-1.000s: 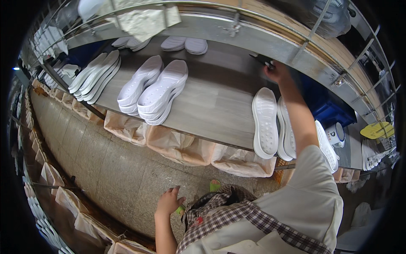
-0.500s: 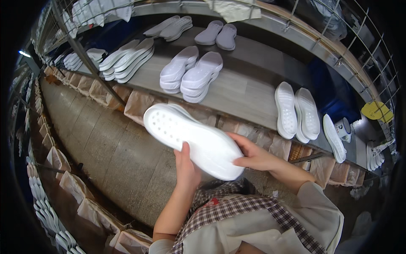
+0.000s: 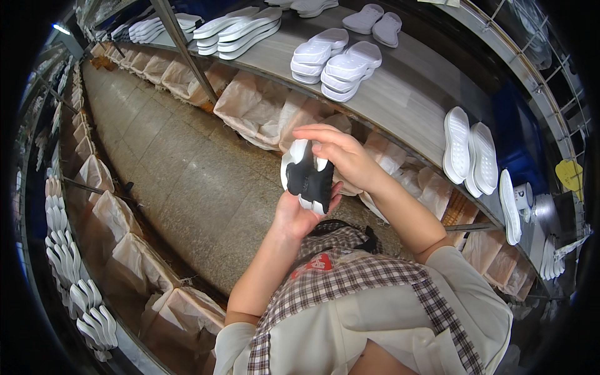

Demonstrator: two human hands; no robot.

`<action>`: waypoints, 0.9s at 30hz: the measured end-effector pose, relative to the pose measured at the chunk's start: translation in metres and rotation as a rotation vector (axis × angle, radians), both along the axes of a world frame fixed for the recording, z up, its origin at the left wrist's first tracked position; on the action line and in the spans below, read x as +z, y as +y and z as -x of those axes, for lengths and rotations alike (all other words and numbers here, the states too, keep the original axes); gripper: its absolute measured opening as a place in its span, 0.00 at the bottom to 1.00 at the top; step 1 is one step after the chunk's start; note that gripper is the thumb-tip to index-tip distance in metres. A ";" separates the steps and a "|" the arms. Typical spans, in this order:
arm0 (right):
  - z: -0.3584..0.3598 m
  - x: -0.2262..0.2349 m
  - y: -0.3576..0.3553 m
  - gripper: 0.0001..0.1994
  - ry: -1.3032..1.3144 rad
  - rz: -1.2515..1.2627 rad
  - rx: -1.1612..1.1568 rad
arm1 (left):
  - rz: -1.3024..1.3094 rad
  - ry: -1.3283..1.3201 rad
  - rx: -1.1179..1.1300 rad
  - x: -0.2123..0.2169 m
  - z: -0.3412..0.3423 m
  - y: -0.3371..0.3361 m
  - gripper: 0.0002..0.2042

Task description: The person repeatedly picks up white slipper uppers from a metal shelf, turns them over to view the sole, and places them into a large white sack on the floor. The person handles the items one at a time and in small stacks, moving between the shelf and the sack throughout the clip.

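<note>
While a white sole had stretched lengthwise across the middle of the frame half a second earlier, a black-and-white sole (image 3: 309,181) now appeared there foreshortened, its dark part toward the camera. The left hand (image 3: 297,216) cupped it from below, fingers curling round its right side, where before that hand had held a lower edge. The right hand (image 3: 342,156) had come to the top of the piece, fingers stretched out above and thumb close to its upper end; whether it gripped, I could not tell. The view had swung, so the stacked white soles (image 3: 351,62) on the shelf (image 3: 425,94) sat higher and farther right, toward the upper centre.
</note>
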State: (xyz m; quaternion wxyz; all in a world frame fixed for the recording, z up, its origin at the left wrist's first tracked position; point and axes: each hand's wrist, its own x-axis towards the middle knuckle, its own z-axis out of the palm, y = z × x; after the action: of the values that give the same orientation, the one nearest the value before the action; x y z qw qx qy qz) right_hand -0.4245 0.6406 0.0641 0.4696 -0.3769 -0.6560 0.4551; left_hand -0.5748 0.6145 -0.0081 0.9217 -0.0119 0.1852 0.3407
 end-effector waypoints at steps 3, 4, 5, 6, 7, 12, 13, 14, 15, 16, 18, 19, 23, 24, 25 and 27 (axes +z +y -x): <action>0.003 0.003 0.000 0.17 0.002 -0.016 0.011 | 0.003 0.002 0.000 0.003 0.003 0.000 0.20; 0.004 0.004 0.001 0.17 0.004 -0.019 0.008 | 0.008 0.010 -0.002 0.004 0.003 0.000 0.20; 0.005 0.004 0.001 0.17 0.003 -0.023 0.004 | -0.003 0.015 -0.001 0.005 0.004 0.001 0.20; 0.005 0.005 0.001 0.17 0.012 -0.035 0.003 | 0.012 -0.003 -0.002 0.006 0.004 0.001 0.20; 0.006 0.005 0.002 0.17 0.006 -0.026 0.001 | 0.014 -0.022 0.001 0.006 0.004 0.002 0.20; 0.007 0.007 0.006 0.17 0.012 -0.031 0.010 | -0.012 -0.074 0.000 0.008 0.003 0.004 0.19; 0.007 0.007 0.006 0.17 0.003 -0.048 0.011 | -0.010 -0.075 0.005 0.008 0.003 0.004 0.19; 0.007 0.008 0.007 0.17 -0.001 -0.052 0.010 | -0.027 -0.108 0.012 0.007 0.003 0.004 0.19; 0.007 0.008 0.007 0.17 0.003 -0.049 0.017 | 0.008 -0.082 0.025 0.007 0.003 0.004 0.20; 0.008 0.008 0.006 0.17 -0.026 -0.062 0.001 | 0.024 -0.089 0.040 0.006 0.003 0.004 0.21; 0.009 0.007 0.003 0.16 -0.051 -0.091 -0.008 | 0.026 -0.116 0.081 0.005 0.003 0.006 0.21; 0.010 0.006 0.002 0.17 0.006 -0.086 0.019 | 0.017 -0.120 0.106 0.004 0.004 0.007 0.21; 0.015 0.000 -0.008 0.21 0.278 0.038 -0.115 | -0.222 -0.236 0.160 0.005 0.011 0.019 0.23; 0.014 -0.001 -0.011 0.22 0.328 0.120 -0.142 | -0.151 0.016 0.259 0.005 0.015 0.020 0.23; 0.015 -0.003 -0.012 0.23 0.267 0.202 -0.203 | -0.128 -0.031 0.301 0.005 0.018 0.022 0.25; 0.015 -0.005 -0.016 0.23 0.392 0.367 -0.044 | -0.279 -0.024 0.347 0.004 0.024 0.025 0.26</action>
State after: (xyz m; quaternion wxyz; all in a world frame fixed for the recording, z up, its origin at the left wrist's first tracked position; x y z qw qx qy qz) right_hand -0.4395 0.6242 0.0591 0.5211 -0.3746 -0.4508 0.6204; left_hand -0.5992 0.6399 -0.0036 0.8442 0.0800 0.1204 0.5162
